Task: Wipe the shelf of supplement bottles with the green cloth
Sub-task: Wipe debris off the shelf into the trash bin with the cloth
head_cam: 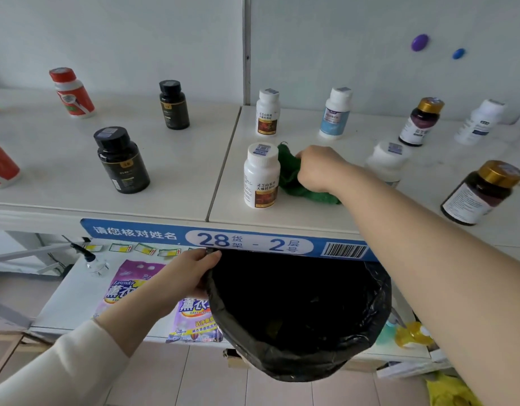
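A white shelf (296,213) carries several supplement bottles. My right hand (320,168) grips the green cloth (291,174), which lies bunched on the shelf right beside a white bottle (261,175) with a red-brown label. My left hand (191,273) pinches the rim of a bin lined with a black bag (296,312), held just under the shelf's front edge below the blue label strip (153,232). Behind the cloth stand another white bottle (267,112) and a blue-labelled bottle (336,112).
Black bottles (122,159) (174,104) and a red-white bottle (72,92) stand on the left shelf panel. Gold-capped dark bottles (484,191) (421,121) and white bottles (389,162) (481,121) stand to the right. Purple lavender bags (129,285) lie on the lower shelf.
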